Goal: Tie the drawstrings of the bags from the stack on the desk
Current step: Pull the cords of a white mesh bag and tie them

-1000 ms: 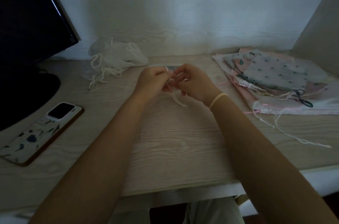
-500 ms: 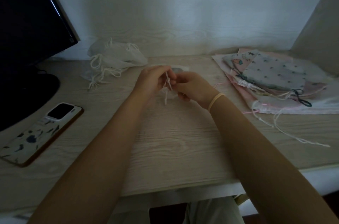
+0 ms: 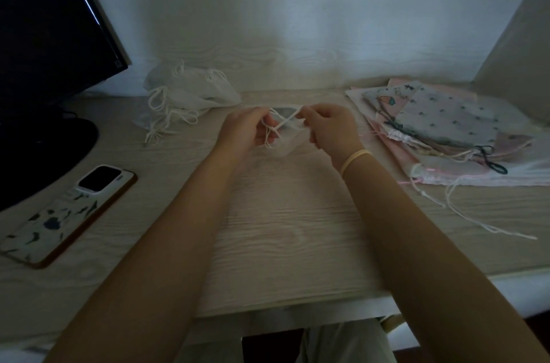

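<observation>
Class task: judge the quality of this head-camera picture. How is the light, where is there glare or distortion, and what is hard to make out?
Head view: dim, flat light throughout; the monitor is nearly black, with one thin glare streak along its edge; wide-angle distortion tilts the monitor and right-hand panel; the white drawstring between left hand and right hand is soft, and the sheer bag under it barely separates from the pale desk.

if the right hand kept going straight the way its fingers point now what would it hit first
Most likely the left hand: the right hand points leftward along the white drawstring stretched between them. Depth is unclear, but nothing else shows in between.
</observation>
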A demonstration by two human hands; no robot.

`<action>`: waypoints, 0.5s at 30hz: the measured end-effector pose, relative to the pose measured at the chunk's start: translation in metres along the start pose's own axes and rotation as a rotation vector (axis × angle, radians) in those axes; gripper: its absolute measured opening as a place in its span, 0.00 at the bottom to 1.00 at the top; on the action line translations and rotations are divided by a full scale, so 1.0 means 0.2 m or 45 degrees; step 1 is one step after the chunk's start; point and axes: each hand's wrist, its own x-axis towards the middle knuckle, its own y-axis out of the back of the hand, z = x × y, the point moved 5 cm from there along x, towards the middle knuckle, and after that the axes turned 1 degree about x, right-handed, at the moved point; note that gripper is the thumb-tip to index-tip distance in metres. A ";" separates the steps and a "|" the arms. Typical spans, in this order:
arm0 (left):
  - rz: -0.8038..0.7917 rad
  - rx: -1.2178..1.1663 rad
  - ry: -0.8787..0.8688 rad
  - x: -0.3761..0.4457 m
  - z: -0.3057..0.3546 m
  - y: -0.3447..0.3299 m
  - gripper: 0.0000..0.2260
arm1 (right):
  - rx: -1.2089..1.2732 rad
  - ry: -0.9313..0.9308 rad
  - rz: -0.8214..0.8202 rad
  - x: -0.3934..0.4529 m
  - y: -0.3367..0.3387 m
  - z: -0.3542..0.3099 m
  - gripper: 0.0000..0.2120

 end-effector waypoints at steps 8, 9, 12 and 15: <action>0.086 0.065 0.017 0.02 -0.02 0.02 0.07 | 0.754 -0.168 -0.076 0.01 0.01 -0.02 0.08; 0.088 0.085 0.016 0.02 -0.02 0.02 0.07 | 0.970 -0.205 -0.179 0.00 -0.01 -0.03 0.09; 0.149 0.121 0.020 0.04 -0.04 0.04 0.09 | 1.236 -0.324 -0.311 -0.02 -0.03 -0.05 0.19; 0.242 0.028 0.062 0.08 -0.05 0.09 0.17 | 0.580 -0.134 -0.132 0.00 0.04 -0.04 0.19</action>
